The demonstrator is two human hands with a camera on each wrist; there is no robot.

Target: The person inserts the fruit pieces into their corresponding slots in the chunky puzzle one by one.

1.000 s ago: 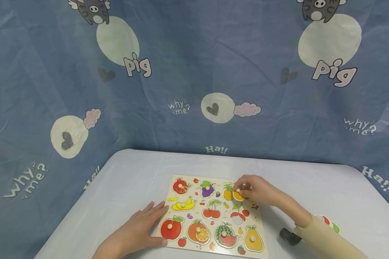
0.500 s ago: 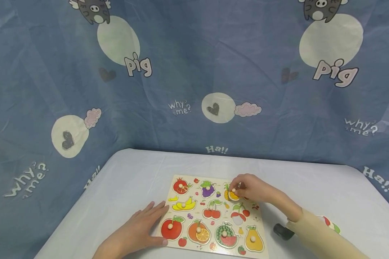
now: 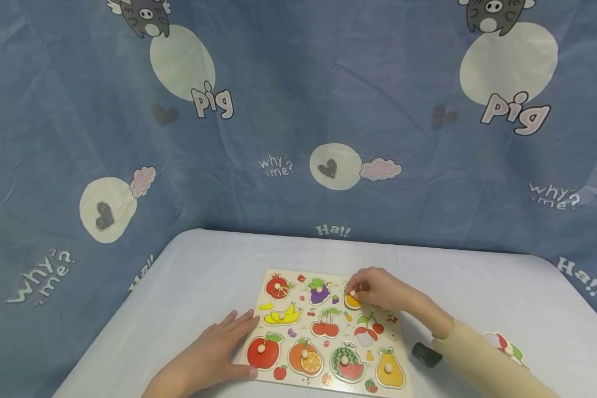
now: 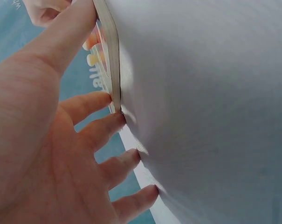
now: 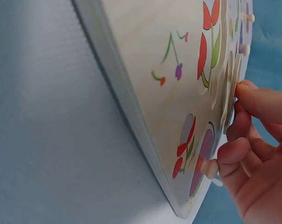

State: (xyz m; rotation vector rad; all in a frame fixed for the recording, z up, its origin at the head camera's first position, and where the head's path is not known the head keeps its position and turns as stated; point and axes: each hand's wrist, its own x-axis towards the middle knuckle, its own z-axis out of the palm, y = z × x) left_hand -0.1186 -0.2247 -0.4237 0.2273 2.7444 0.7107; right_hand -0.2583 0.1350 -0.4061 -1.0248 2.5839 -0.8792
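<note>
My right hand pinches a yellow pineapple puzzle piece over the pineapple spot in the back row of the wooden fruit board. The right wrist view shows the piece edge-on, tilted at the board's surface, under my thumb and fingers; whether it sits in its recess I cannot tell. A knob of another piece is close to my curled fingers. My left hand lies with fingers spread along the board's left edge, its thumb at the near corner. In the left wrist view, fingertips touch the board's side and white cloth.
Several knobbed fruit pieces, such as the apple and pear, sit in the board. A loose red, white and green piece lies right of it, partly behind my sleeve. A black device hangs by my right wrist. A blue curtain stands behind.
My right hand has moved a little left with the pineapple piece, which now covers most of the printed pineapple. The left hand and the board stay in place.
</note>
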